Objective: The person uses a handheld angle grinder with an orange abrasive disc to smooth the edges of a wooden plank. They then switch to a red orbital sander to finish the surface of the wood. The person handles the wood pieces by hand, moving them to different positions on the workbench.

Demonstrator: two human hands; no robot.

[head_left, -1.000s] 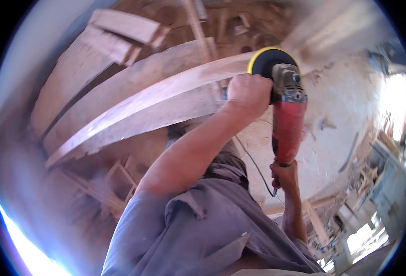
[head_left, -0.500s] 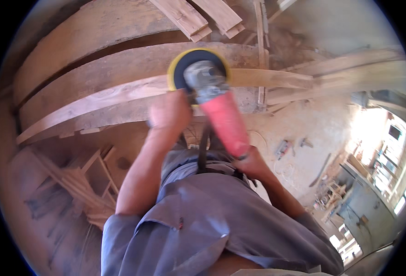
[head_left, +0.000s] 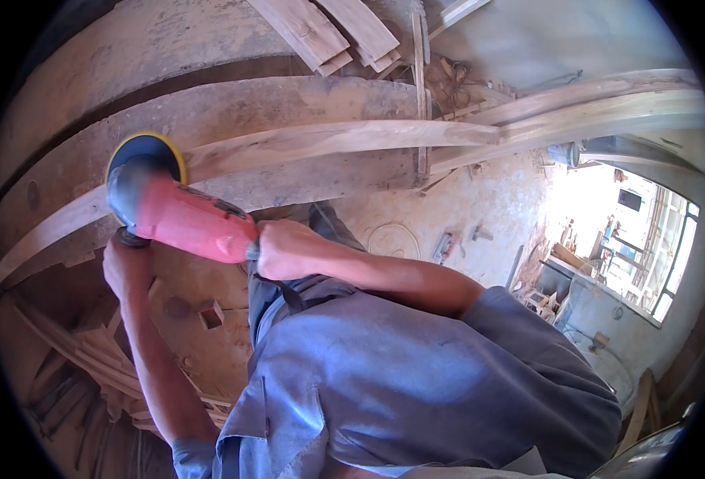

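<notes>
A red disc sander (head_left: 197,219) with a grey head lies across the left part of my view. Its round, yellow-rimmed pad (head_left: 149,152) is over a long, pale wooden board (head_left: 328,141) on the workbench; whether the pad touches the wood is hard to see. My left hand (head_left: 127,267) is closed around the black side handle below the head. At the rear end of the red body, my right hand (head_left: 284,250) is wrapped around the grip. The board runs on to both sides of the sander.
The thick bench plank (head_left: 240,104) lies beyond the board. Loose boards (head_left: 312,36) stick out at the top. Scrap wood (head_left: 105,359) is piled at lower left. Behind my right arm, a small tool (head_left: 446,248) and a hammer (head_left: 482,233) rest on the floor.
The sander has moved left along the board, carried by both hands, and its body has swung from upright to nearly sideways. My view has shifted too.
</notes>
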